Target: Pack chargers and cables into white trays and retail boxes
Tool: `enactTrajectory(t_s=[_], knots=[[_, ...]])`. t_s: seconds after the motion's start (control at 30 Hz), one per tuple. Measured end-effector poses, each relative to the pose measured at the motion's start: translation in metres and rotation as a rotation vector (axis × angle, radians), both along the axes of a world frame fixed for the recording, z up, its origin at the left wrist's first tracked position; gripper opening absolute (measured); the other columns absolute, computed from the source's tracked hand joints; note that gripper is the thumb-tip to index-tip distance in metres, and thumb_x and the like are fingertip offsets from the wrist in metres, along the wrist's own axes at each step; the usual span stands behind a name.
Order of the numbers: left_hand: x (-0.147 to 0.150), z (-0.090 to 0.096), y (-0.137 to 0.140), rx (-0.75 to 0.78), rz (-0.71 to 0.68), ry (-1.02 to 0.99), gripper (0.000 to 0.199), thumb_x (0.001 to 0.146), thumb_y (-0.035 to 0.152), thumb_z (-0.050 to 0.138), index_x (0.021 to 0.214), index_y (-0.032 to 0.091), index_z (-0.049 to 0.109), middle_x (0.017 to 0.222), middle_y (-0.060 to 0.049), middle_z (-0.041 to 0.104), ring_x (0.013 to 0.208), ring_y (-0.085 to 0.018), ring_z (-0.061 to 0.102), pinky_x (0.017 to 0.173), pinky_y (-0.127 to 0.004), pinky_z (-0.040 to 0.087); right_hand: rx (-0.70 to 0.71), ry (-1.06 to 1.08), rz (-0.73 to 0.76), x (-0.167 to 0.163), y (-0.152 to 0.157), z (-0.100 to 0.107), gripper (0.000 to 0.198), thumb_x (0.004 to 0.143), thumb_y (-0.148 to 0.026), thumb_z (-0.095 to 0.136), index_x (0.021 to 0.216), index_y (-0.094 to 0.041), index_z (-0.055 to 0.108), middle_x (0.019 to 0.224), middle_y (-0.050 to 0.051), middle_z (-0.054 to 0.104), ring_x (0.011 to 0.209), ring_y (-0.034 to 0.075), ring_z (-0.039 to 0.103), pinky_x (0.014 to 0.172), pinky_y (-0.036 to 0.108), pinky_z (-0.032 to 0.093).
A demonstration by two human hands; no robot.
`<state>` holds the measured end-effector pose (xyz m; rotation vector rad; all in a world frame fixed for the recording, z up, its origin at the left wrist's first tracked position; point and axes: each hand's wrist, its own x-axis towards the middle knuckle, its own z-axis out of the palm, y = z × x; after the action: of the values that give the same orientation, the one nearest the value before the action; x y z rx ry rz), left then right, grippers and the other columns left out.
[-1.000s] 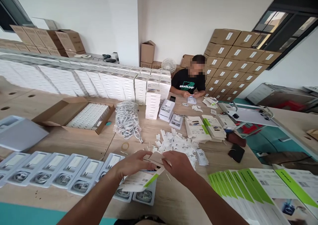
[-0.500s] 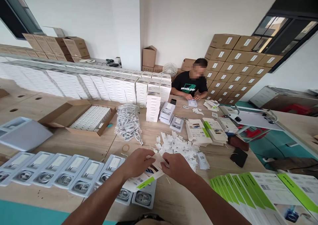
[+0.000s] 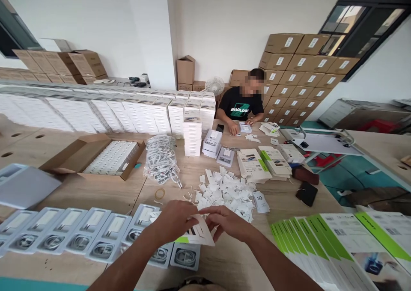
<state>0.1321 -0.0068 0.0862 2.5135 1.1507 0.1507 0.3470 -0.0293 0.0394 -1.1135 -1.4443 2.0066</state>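
Observation:
Between my hands is a flattened white packaging box [image 3: 201, 234] with a green stripe and printed pictures. My left hand [image 3: 176, 222] is closed on its left side, fingers partly hidden behind the card. My right hand [image 3: 227, 223] grips the far right corner, with some fingers bent around the edge. Below the box lie grey trays [image 3: 185, 256] holding coiled white cables and white chargers. Beyond my hands a heap of small white card pieces [image 3: 224, 192] spreads over the wooden table [image 3: 135, 199].
A row of filled trays [image 3: 78, 229] runs along the left front. Green-striped boxes [image 3: 337, 244] lie fanned at the right. Bagged cables [image 3: 161, 158], an opened carton [image 3: 93, 156] and stacked white boxes [image 3: 192, 132] stand farther back. A co-worker [image 3: 240, 105] sits across the table.
The box has turned and tilted in my hands, showing its open end. My right hand's fingers have spread along the edge. The camera view has shifted slightly to the right.

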Motion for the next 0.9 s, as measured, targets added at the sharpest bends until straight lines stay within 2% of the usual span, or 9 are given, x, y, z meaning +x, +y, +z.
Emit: enactTrajectory(t_s=[0.07,0.13,0.23,0.3,0.43,0.57,0.67,0.8,0.9], knots=[[0.003,-0.005,0.001,-0.028,-0.036,-0.009,0.018,0.086,0.036,0.057,0.079,0.022,0.066,0.079,-0.001,0.07,0.075,-0.019,0.064,0.065,-0.027,0.036,0.035,0.0,0.044,0.002,-0.002,-0.01,0.035,0.079,-0.025,0.052,0.109,-0.019,0.068,0.087,0.004,0.07,0.074,0.017,0.064,0.06,0.027,0.053],[0.007,-0.008,0.002,-0.064,-0.041,-0.007,0.021,0.086,0.037,0.057,0.075,0.021,0.065,0.076,-0.002,0.068,0.073,-0.019,0.063,0.064,-0.027,0.035,0.134,-0.09,0.051,0.002,-0.004,-0.02,0.026,0.077,-0.023,0.054,0.096,-0.018,0.072,0.08,0.001,0.069,0.065,0.014,0.062,0.058,0.024,0.051],[0.007,-0.009,0.005,-0.13,0.014,-0.031,0.024,0.086,0.038,0.056,0.07,0.021,0.062,0.072,-0.001,0.066,0.069,-0.018,0.059,0.061,-0.026,0.034,0.332,-0.372,-0.086,0.005,-0.003,-0.038,0.019,0.077,-0.022,0.057,0.088,-0.02,0.073,0.074,-0.001,0.07,0.064,0.012,0.06,0.058,0.02,0.045],[0.002,-0.011,0.008,-0.198,0.092,-0.078,0.026,0.085,0.038,0.055,0.067,0.021,0.06,0.069,0.0,0.064,0.068,-0.017,0.058,0.061,-0.025,0.035,0.394,-0.538,-0.166,0.011,0.002,-0.054,0.017,0.077,-0.021,0.058,0.084,-0.02,0.074,0.072,-0.001,0.071,0.066,0.012,0.061,0.06,0.02,0.043],[-0.02,-0.019,0.012,-0.485,0.324,-0.305,0.03,0.083,0.045,0.056,0.068,0.02,0.058,0.068,0.001,0.065,0.068,-0.018,0.061,0.06,-0.025,0.041,0.314,-0.691,-0.247,0.024,0.006,-0.095,0.023,0.082,-0.018,0.052,0.074,-0.017,0.073,0.063,0.0,0.07,0.056,0.012,0.059,0.057,0.02,0.04],[-0.044,-0.025,0.011,-0.789,0.597,-0.569,0.033,0.077,0.053,0.064,0.083,0.02,0.064,0.082,-0.003,0.073,0.083,-0.026,0.068,0.067,-0.028,0.05,0.215,-0.78,-0.26,0.042,-0.003,-0.128,0.024,0.081,-0.017,0.052,0.066,-0.017,0.071,0.055,-0.001,0.067,0.047,0.011,0.057,0.051,0.019,0.036],[-0.063,-0.029,0.009,-0.83,0.782,-0.691,0.038,0.072,0.051,0.071,0.094,0.021,0.066,0.087,-0.004,0.076,0.088,-0.029,0.069,0.071,-0.03,0.054,0.178,-0.885,-0.336,0.072,-0.01,-0.142,0.021,0.08,-0.019,0.055,0.066,-0.017,0.07,0.06,0.001,0.069,0.056,0.013,0.061,0.054,0.02,0.037],[-0.085,-0.041,0.008,-0.861,0.969,-0.821,0.041,0.069,0.045,0.076,0.101,0.021,0.067,0.084,-0.003,0.077,0.082,-0.029,0.072,0.072,-0.033,0.057,0.156,-1.052,-0.527,0.121,-0.012,-0.153,0.022,0.084,-0.022,0.05,0.088,-0.015,0.07,0.086,0.008,0.072,0.077,0.017,0.064,0.061,0.023,0.038],[-0.093,-0.048,0.011,-0.899,1.006,-0.879,0.041,0.068,0.041,0.078,0.103,0.022,0.068,0.084,-0.002,0.078,0.079,-0.03,0.073,0.069,-0.035,0.058,0.118,-1.053,-0.538,0.136,-0.014,-0.162,0.013,0.078,-0.021,0.058,0.077,-0.016,0.069,0.076,0.006,0.071,0.07,0.017,0.063,0.059,0.023,0.038]])
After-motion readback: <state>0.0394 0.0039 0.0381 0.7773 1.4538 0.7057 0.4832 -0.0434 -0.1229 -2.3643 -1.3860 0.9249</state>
